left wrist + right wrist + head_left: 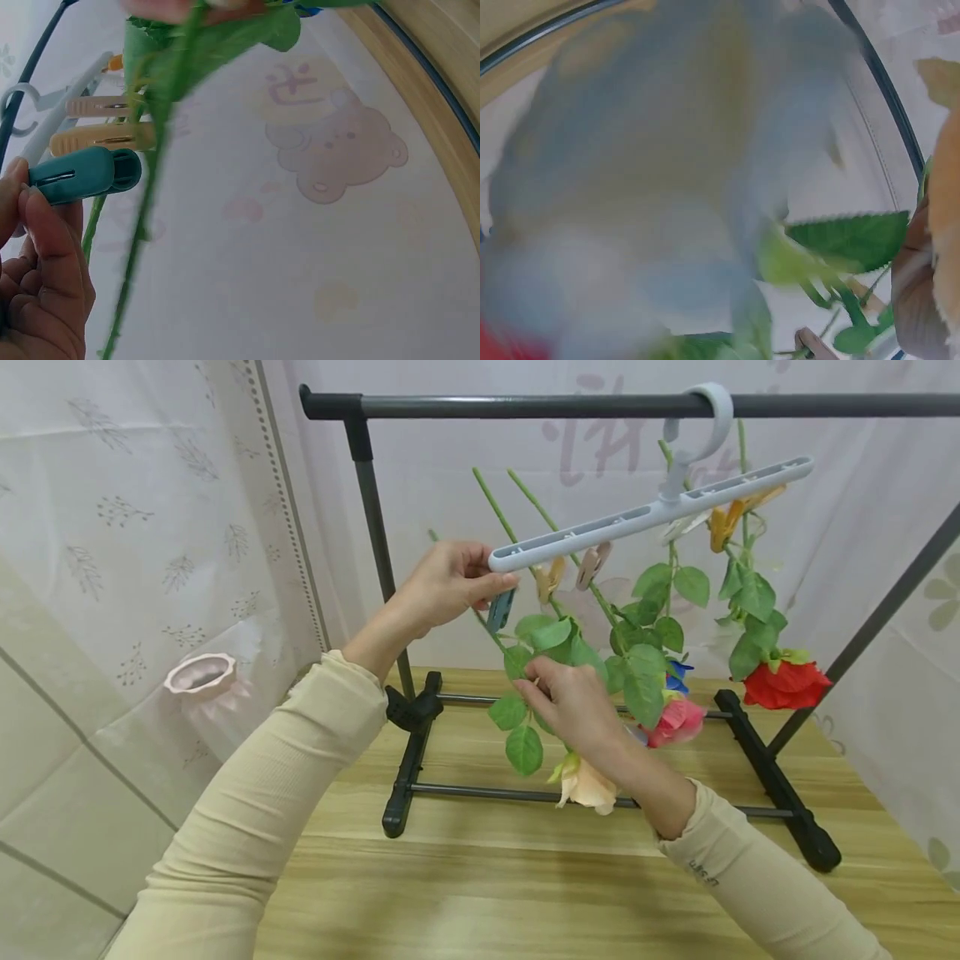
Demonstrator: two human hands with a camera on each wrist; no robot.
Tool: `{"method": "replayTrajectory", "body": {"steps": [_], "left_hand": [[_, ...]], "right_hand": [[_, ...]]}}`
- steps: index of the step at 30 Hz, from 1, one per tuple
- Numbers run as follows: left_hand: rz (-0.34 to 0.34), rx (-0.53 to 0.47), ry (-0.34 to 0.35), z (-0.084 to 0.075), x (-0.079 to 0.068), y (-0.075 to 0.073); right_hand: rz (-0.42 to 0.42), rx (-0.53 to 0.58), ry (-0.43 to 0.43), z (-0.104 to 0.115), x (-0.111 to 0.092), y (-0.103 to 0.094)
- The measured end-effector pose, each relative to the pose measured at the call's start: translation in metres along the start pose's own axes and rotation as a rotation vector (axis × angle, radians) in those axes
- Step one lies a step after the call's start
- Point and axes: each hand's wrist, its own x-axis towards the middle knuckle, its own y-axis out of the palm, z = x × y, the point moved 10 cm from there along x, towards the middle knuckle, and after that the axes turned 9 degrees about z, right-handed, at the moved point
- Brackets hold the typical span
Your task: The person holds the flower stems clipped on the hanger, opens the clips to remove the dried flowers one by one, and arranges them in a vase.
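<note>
My left hand point(456, 583) is at the left end of a pale grey clip hanger point(592, 532), its thumb and fingers pinching a teal clip point(79, 176). Lower and to the right, my right hand point(581, 706) pinches the leafy green stem point(142, 232) of an artificial flower. The stem passes just beside the clip's far end; whether they touch is unclear. A peach rose point(587, 783) hangs below the right hand; which bloom tops the held stem cannot be told. A blurred pale bloom point(645, 187) blocks most of the right wrist view.
The hanger hooks over a dark rack bar point(517, 407). Its other clips hold upside-down roses, including a pink rose point(677, 721) and a red rose point(787, 683). The rack's black feet point(408, 789) stand on a wooden table point(465, 885). A pink vase point(202, 681) is at left.
</note>
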Motion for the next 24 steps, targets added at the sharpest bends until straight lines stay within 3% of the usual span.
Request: {"method": "replayTrajectory", "body": {"steps": [5, 24], "left_hand": [[-0.029, 0.000, 0.009, -0.001, -0.001, -0.001], [0.026, -0.073, 0.064, 0.003, -0.011, -0.003]], "right_hand": [[0.024, -0.014, 0.008, -0.006, -0.004, 0.007], [0.032, -0.003, -0.100, 0.012, -0.022, 0.013]]}}
